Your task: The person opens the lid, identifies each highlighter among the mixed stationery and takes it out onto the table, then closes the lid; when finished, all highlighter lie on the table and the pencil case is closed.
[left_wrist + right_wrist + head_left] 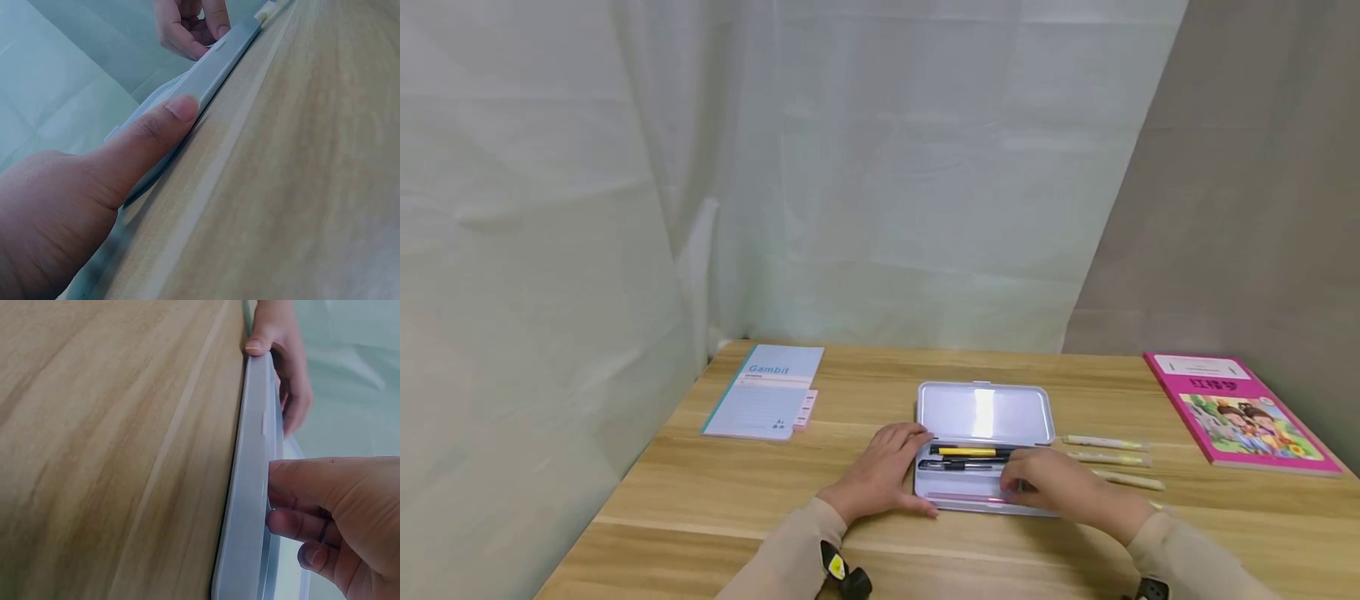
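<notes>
An open white pencil case (985, 414) lies on the table with its lid tilted back. In its tray are a yellow-and-black pen (972, 452), a dark clear-barrelled pen (955, 466) and a pink pen (962, 497) along the front. My left hand (886, 471) grips the case's left end, thumb at the front corner (150, 134), fingers by the hinge side. Over the tray's right part, my right hand (1067, 487) bends its fingers down inside, beside the pink pen's end. In the right wrist view the case wall hides the tips of the right hand (350, 512), so its hold is unclear.
Several slim pale-yellow wrapped sticks (1108, 458) lie right of the case, one partly under the right forearm. A pink picture book (1247, 417) is at the far right. A light-blue notebook (767, 396) with pink tabs (805, 410) lies at the back left. Pale curtains surround the table.
</notes>
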Action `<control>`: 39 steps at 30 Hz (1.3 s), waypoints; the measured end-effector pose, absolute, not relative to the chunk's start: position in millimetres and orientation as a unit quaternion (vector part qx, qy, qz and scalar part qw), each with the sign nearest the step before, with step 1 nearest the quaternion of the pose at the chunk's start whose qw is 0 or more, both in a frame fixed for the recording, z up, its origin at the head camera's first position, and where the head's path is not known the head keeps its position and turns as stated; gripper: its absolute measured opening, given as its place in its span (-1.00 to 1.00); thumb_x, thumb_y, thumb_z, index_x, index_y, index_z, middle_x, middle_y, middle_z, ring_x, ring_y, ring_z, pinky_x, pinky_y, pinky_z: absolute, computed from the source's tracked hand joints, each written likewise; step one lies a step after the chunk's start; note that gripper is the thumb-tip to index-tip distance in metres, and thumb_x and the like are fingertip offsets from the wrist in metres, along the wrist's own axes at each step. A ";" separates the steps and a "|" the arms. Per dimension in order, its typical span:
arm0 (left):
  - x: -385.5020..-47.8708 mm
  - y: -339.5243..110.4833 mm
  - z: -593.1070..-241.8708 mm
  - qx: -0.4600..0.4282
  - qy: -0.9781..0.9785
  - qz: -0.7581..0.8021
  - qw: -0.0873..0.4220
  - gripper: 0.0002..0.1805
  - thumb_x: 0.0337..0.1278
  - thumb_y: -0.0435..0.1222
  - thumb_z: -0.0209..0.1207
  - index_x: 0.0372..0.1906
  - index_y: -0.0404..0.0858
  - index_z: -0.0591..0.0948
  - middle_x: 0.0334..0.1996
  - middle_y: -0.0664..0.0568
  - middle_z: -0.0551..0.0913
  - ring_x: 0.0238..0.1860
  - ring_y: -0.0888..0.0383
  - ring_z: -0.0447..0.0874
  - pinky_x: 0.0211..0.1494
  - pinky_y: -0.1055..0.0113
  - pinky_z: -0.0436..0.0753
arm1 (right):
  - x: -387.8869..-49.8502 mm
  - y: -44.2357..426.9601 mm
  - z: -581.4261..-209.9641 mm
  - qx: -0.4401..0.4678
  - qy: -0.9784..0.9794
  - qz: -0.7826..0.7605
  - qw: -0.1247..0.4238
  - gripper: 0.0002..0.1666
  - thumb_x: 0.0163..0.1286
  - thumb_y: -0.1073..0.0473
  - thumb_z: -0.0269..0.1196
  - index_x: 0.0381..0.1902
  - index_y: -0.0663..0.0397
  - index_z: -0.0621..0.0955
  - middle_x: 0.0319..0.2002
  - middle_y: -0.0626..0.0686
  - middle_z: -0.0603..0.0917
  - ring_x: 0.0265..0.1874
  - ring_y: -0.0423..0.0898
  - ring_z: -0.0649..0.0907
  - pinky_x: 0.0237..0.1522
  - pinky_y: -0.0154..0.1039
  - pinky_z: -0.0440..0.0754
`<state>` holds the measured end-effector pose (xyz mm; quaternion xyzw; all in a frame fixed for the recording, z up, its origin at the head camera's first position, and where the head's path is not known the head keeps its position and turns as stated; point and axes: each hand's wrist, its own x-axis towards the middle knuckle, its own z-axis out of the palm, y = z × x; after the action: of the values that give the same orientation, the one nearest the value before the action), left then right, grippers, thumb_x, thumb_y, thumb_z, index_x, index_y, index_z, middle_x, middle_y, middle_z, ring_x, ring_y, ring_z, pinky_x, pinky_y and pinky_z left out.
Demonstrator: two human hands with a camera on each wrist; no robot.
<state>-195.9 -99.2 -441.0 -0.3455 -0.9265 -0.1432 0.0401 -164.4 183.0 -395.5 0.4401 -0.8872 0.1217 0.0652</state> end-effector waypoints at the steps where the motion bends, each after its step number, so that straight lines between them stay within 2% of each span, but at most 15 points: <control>1: -195.9 -99.0 -440.9 -0.346 -0.926 -0.142 0.041 0.14 -0.33 0.43 0.26 0.39 -0.12 0.29 0.34 0.06 0.31 0.39 0.06 0.23 0.56 0.12 0.18 | -164.6 182.4 -395.6 0.441 -0.888 0.115 0.067 -0.90 0.09 0.21 0.43 -0.45 -0.05 0.68 -0.47 -0.19 0.60 -0.49 -0.40 0.49 -0.47 -0.52 0.50; 15: -196.4 -99.0 -442.6 -0.348 -0.926 -0.141 0.042 0.15 -0.34 0.46 0.22 0.39 -0.12 0.29 0.34 0.06 0.31 0.39 0.06 0.23 0.56 0.12 0.18 | -164.1 175.8 -396.9 0.433 -0.894 0.078 0.083 -0.87 0.05 0.18 0.45 -0.51 -0.12 0.67 -0.54 -0.24 0.46 -0.56 -0.44 0.35 -0.55 -0.53 0.39; 27: -195.5 -99.1 -440.7 -0.347 -0.926 -0.140 0.047 0.14 -0.35 0.44 0.25 0.38 -0.14 0.31 0.32 0.05 0.34 0.37 0.06 0.26 0.55 0.12 0.18 | -162.8 175.2 -399.3 0.413 -0.903 0.073 0.095 -0.76 0.04 0.18 0.45 -0.52 -0.15 0.56 -0.48 -0.22 0.48 -0.53 -0.40 0.40 -0.52 -0.46 0.45; 39: -196.3 -99.7 -441.2 -0.349 -0.924 -0.146 0.050 0.14 -0.36 0.46 0.25 0.37 -0.13 0.32 0.32 0.06 0.34 0.37 0.07 0.26 0.55 0.12 0.20 | -158.7 181.0 -396.7 0.383 -0.912 0.124 0.079 -0.78 0.11 0.25 0.41 -0.42 -0.08 0.55 -0.42 -0.21 0.51 -0.46 -0.41 0.44 -0.47 -0.45 0.51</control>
<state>-196.3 -99.7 -441.2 -0.3492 -0.9243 -0.1460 0.0502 -158.7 181.0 -396.7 0.3830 -0.9120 0.1238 0.0790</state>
